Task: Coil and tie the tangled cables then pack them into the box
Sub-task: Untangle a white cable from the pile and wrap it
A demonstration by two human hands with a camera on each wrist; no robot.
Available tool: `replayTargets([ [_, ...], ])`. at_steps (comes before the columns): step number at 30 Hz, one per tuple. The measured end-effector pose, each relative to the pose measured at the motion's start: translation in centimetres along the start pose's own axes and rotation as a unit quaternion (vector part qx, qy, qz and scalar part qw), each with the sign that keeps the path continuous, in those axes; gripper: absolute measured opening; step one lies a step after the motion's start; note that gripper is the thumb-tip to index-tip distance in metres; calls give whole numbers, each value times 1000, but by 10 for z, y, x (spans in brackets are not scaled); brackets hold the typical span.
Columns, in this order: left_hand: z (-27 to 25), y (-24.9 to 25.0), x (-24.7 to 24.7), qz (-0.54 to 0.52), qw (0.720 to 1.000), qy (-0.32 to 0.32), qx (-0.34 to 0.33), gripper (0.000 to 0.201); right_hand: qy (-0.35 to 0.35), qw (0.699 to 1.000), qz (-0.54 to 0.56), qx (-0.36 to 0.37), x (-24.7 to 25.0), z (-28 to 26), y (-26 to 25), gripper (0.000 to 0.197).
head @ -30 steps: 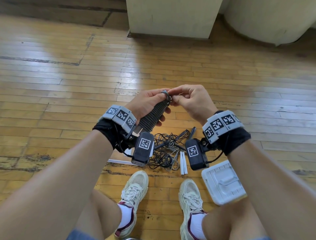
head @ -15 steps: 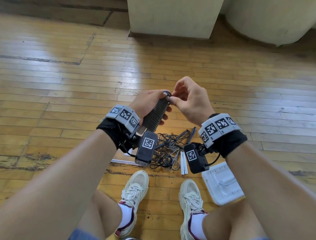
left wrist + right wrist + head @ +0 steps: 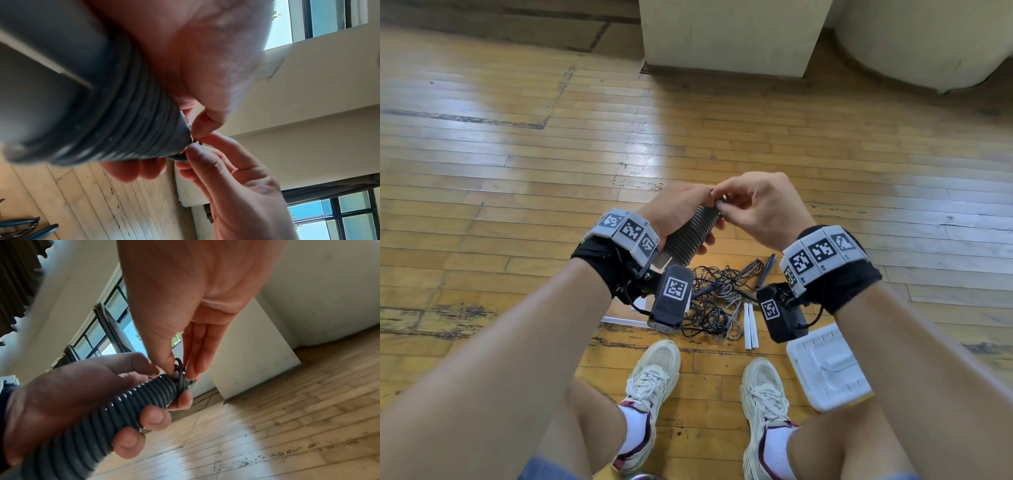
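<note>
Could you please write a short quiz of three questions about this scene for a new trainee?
1. True or false: the left hand grips the coiled cable.
2. What does the right hand pinch? A) the cable's end loop B) the white box C) a shoe
3. Fill in: the tangled cables lie on the ____.

Key: 1 true; 2 A; 3 floor.
</note>
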State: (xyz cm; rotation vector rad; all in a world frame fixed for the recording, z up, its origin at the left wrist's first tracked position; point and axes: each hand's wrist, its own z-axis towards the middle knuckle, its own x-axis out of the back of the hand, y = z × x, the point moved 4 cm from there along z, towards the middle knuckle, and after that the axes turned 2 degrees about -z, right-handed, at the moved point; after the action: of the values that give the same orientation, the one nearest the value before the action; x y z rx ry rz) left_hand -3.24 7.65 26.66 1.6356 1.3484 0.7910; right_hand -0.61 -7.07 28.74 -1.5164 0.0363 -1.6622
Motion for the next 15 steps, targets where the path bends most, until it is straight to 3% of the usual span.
replayTargets([
  [3,0,-3,-4,42,999,-30,-2,16,-34,997,-65,-12,-2,1,-4,16],
  [7,2,-8,-9,118,992,-49,-9,25,-57,988,-144,-26,-9,1,-5,7],
  [12,4,-10,-9,145,988,-56,-8,22,-55,985,-159,40,-16,-4,-7,5],
  [15,5,-7,-7,135,989,-65,-2,24,-34,989,-140,45,-16,-5,-5,10],
])
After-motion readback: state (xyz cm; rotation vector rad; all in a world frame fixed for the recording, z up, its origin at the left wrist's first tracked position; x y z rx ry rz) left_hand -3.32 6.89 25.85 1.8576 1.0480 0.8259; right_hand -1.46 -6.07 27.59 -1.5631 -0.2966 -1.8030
